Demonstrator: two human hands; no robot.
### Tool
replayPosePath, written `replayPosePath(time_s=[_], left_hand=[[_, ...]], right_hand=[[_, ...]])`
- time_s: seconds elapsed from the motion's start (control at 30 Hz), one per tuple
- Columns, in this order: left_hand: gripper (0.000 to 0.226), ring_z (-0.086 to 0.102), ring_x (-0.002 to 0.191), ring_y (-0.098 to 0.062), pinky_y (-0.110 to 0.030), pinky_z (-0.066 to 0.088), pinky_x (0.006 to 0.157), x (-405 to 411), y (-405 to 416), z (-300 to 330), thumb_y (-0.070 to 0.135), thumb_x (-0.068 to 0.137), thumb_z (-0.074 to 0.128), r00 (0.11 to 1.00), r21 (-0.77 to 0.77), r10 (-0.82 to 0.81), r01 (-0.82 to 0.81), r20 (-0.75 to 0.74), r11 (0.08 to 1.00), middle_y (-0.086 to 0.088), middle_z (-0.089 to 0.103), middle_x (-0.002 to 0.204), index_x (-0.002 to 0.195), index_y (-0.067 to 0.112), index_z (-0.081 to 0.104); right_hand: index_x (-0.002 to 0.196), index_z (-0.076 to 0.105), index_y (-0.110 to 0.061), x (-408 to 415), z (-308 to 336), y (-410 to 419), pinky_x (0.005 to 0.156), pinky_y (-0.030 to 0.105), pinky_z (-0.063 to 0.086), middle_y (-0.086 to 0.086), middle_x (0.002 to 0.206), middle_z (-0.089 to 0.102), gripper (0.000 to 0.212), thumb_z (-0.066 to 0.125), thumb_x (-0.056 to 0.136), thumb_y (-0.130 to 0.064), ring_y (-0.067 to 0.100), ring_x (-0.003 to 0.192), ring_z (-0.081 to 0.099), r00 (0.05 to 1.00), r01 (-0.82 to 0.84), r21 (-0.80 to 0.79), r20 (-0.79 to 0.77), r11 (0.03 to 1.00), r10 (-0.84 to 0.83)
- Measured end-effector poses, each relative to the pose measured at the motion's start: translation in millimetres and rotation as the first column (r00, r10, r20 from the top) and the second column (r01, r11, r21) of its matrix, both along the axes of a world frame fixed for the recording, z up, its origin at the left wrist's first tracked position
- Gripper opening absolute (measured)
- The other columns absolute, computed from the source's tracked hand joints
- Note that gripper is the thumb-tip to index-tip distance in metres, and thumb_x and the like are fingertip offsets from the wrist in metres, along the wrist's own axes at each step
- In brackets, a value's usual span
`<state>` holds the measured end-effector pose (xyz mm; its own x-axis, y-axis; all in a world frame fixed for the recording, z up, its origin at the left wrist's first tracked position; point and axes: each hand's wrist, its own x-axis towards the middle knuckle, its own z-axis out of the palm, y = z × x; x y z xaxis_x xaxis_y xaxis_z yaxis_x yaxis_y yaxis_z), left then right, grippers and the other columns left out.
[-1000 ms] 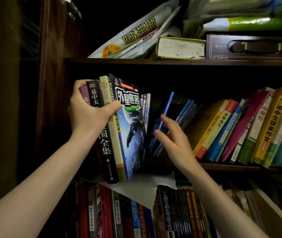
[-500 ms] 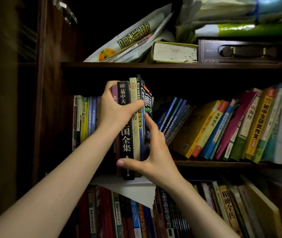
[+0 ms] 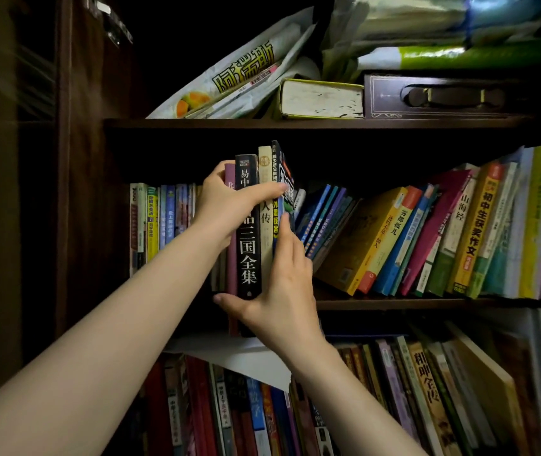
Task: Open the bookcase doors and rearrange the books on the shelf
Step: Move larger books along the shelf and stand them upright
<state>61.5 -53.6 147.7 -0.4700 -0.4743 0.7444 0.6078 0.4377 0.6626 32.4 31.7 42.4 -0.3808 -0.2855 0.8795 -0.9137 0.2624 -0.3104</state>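
Observation:
My left hand (image 3: 229,205) grips a bundle of several upright books (image 3: 247,251) near its top, thumb across the spines: a purple one, a thick black one, a cream one and a dark blue one. The bundle stands in the middle shelf (image 3: 394,303), its bottom at the shelf's front edge. My right hand (image 3: 279,284) holds the bundle low down, thumb under the black spine and fingers straight up along the blue book's right side. Thin books (image 3: 164,222) stand upright to the left. Leaning books (image 3: 410,238) fill the shelf on the right.
The open dark wood door (image 3: 75,159) stands at the left. The top shelf (image 3: 295,122) carries a newspaper bag (image 3: 229,80), a thick flat book (image 3: 322,98) and a dark case (image 3: 450,95). White paper (image 3: 239,357) hangs over the packed bottom-shelf books (image 3: 361,406).
The bundle, at first held out and turned to show a cover, now stands spine-out in the shelf gap. My right hand moved from the leaning books to the bundle's bottom and side.

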Motion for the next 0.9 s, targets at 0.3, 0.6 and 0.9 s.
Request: replayPosePath(time_s=[0.3,0.6,0.9], left_hand=[[0.078,0.062,0.102,-0.012,-0.032,0.052,0.083,-4,-2,4,0.053,0.054,0.084,0.987,-0.260,-0.001,0.044,0.162,0.965,0.005,0.064,0.114,0.123,0.031,0.056],[0.105,0.014,0.144,-0.024,-0.045,0.025,0.114,-16,2,10,0.075,0.044,0.072,0.983,-0.525,0.128,-0.042,0.128,0.850,-0.004,0.005,0.159,0.137,0.058,0.027],[0.068,0.035,0.136,-0.023,-0.046,0.028,0.113,-30,20,15,0.059,0.049,0.076,1.000,-0.572,0.005,-0.004,0.001,0.820,0.007,0.051,0.135,0.112,0.046,0.053]], right_hand=[[0.150,0.009,-0.018,-6,2,3,0.104,0.038,0.041,0.000,0.148,0.033,0.102,0.075,0.073,-0.033,0.020,0.134,0.036,0.993,0.117,-0.178,0.048,0.977,-0.110],[0.139,0.025,-0.021,-25,0,28,0.082,0.034,0.054,-0.004,0.120,0.056,0.094,0.068,0.060,-0.046,0.013,0.104,0.059,0.999,0.017,-0.233,0.033,0.972,-0.010],[0.142,0.023,-0.018,-41,-6,44,0.086,0.031,0.052,-0.004,0.123,0.052,0.095,0.066,0.065,-0.054,0.009,0.110,0.054,1.000,0.019,-0.192,0.012,0.981,-0.017]])
